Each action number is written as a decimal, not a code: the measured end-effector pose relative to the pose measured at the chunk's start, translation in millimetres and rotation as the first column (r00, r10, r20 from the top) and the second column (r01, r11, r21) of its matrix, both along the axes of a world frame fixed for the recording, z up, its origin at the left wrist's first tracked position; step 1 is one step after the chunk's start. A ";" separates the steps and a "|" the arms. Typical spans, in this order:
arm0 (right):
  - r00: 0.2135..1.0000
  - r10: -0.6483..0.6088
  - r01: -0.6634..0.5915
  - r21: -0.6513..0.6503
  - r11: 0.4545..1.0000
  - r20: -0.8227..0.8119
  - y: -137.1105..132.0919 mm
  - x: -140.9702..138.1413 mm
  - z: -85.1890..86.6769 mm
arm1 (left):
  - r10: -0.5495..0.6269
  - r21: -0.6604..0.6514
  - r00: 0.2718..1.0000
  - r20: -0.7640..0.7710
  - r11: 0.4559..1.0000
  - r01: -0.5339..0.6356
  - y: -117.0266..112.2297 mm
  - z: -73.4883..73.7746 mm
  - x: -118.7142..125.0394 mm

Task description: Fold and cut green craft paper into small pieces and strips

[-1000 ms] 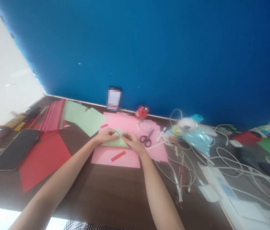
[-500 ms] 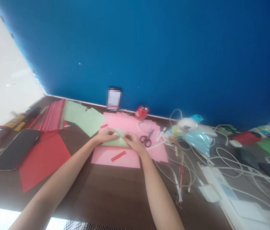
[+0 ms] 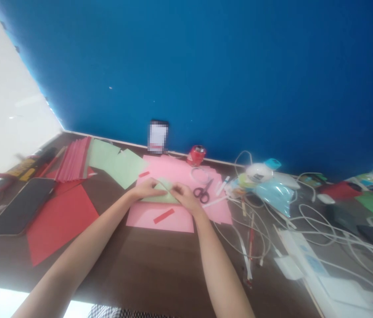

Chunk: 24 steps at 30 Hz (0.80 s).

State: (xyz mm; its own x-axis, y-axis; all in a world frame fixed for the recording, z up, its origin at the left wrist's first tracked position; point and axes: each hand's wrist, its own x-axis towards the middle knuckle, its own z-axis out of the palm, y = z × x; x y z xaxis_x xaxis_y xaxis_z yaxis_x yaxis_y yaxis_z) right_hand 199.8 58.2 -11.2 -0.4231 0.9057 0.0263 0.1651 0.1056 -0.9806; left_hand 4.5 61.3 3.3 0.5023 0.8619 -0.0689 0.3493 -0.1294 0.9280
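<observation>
A piece of light green paper [image 3: 161, 198] lies over the pink paper [image 3: 176, 224], with a flap or fold raised between my hands. At its left side my left hand [image 3: 146, 190] pinches the paper, thumb stretched along it. My right hand [image 3: 183, 195] grips its right side, fingers bent and close together. In front of the hands a short red paper strip [image 3: 163, 216] rests on the pink sheet, and a smaller red strip [image 3: 144, 174] lies behind my left hand. Dark-handled scissors [image 3: 202, 192] lie just right of my right hand.
Red paper [image 3: 63, 221], a phone [image 3: 22, 207] and a pleated pink-red stack [image 3: 73, 161] are at left. More green sheets [image 3: 128, 168] lie behind. A red container [image 3: 196, 155] stands near the blue wall [image 3: 206, 79]. White cables [image 3: 318, 238] and a power strip [image 3: 308, 265] crowd the right.
My left thumb has shifted slightly to the right along the green paper. My right hand looks almost unmoved, and the things around stay in place.
</observation>
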 end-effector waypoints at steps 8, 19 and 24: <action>0.999 -0.020 0.019 -0.013 1.000 -0.051 0.5 1.1 0.0 | 0.057 -0.005 0.998 -0.011 0.998 -0.058 0.8 1.7 -0.4; 0.952 -0.211 0.174 -0.176 0.969 -0.223 7.6 3.1 -4.2 | 0.084 -0.011 0.996 -0.026 0.996 -0.085 1.8 1.7 -2.1; 0.790 -0.496 0.419 -0.273 0.866 -0.361 12.8 1.9 -12.7 | 0.056 0.021 0.998 -0.034 0.998 -0.056 2.8 -1.3 -2.9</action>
State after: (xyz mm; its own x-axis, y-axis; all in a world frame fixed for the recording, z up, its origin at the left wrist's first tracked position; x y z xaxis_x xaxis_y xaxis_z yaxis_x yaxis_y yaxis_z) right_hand 201.6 71.1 -24.0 0.0570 0.9959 -0.0708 -0.2642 -0.0533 -0.9630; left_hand 1.5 64.1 2.0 0.4507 0.8901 -0.0681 0.3885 -0.1269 0.9127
